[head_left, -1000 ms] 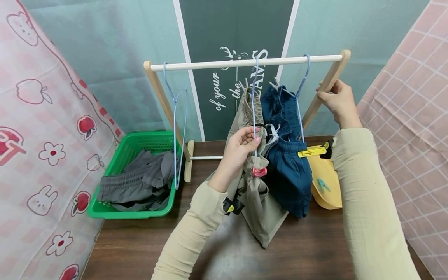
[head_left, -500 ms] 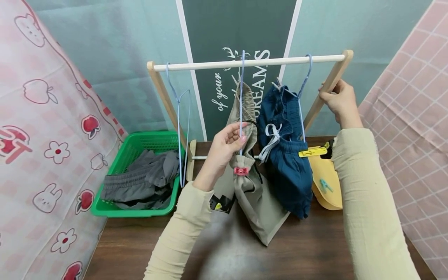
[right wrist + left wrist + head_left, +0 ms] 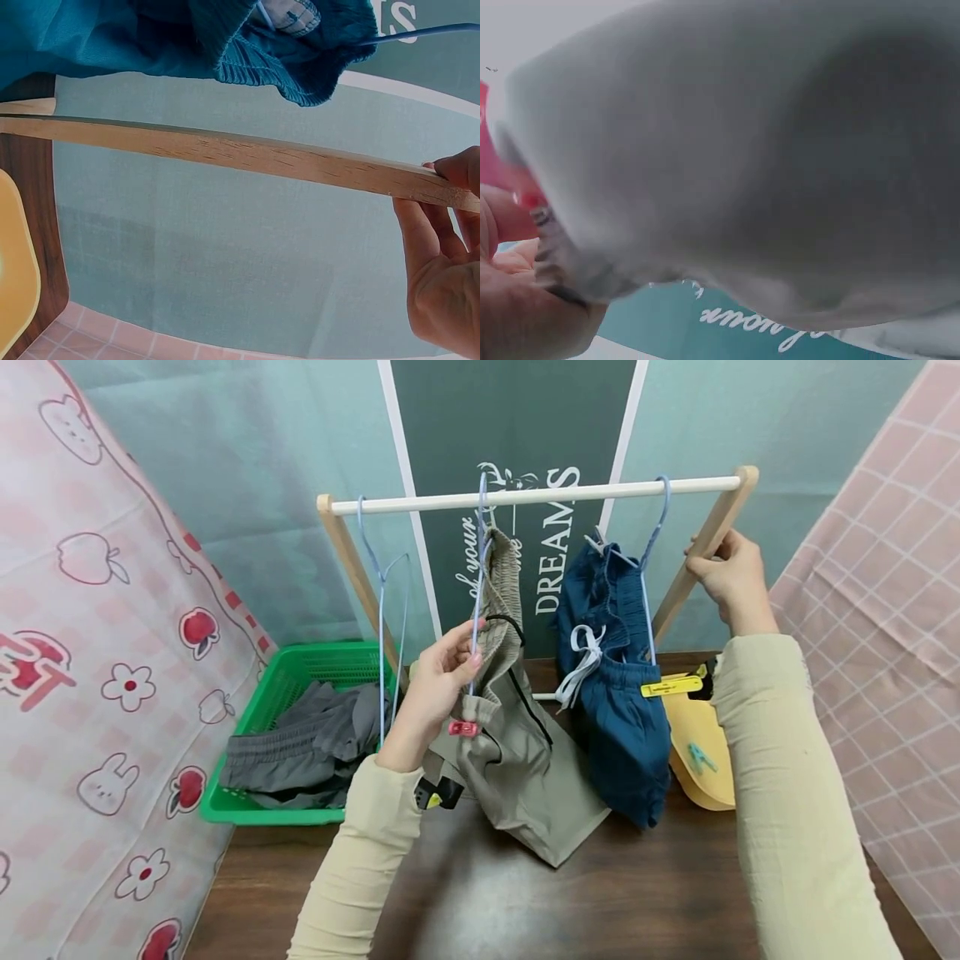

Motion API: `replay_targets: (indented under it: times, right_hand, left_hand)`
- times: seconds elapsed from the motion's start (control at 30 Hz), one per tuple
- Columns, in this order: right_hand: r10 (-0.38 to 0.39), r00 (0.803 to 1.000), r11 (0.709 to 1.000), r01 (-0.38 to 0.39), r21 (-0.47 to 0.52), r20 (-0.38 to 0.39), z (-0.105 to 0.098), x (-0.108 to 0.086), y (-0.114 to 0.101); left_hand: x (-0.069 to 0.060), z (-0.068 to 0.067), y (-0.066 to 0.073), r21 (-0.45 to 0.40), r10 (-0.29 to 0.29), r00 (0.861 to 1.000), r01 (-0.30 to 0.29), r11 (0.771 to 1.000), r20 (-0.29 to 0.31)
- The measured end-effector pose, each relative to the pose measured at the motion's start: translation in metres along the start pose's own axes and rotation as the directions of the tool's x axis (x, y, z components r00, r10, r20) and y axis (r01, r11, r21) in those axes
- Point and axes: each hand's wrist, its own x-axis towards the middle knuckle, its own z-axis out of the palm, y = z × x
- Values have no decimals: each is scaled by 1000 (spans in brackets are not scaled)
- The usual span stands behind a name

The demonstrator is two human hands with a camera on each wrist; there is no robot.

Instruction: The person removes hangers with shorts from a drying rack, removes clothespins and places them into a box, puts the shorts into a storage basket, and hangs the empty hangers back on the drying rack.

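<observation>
The left hand (image 3: 435, 683) pinches the blue hanger (image 3: 477, 593) mid-frame, khaki trousers (image 3: 517, 760) hanging from it; the right hand (image 3: 733, 578), upper right, grips the wooden post (image 3: 722, 520). A hard tug could unhook the hanger from the rail (image 3: 570, 492) or pop the pink clip (image 3: 462, 728) loose. Blurred cloth (image 3: 705, 150) fills most of the left wrist view; the hanger's far side is hidden.

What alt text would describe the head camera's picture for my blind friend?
A person's left hand grips a hanger bearing a beige garment on a rack; the right hand holds the rack's wooden post. A blue garment hangs at right; a green basket of grey clothing sits at left.
</observation>
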Motion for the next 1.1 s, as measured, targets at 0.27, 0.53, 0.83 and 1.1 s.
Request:
replay_targets:
  times: [0.27, 0.53, 0.83, 1.1]
  right_hand:
    - [-5, 1000, 1000, 5, -5, -4, 1, 0, 0]
    - [9, 1000, 1000, -9, 1, -4, 0, 1, 0]
    - [14, 1000, 1000, -14, 2, 2, 0, 2, 0]
    - [21, 1000, 1000, -21, 13, 5, -2, 1, 1]
  left_hand:
    - [1, -14, 2, 83, 29, 997, -23, 996, -68]
    - [-3, -26, 6, 216, 71, 991, -45, 975, -112]
    - [-8, -37, 2, 360, 64, 987, -7, 933, -148]
    - [-17, -49, 2, 397, 60, 983, 14, 918, -174]
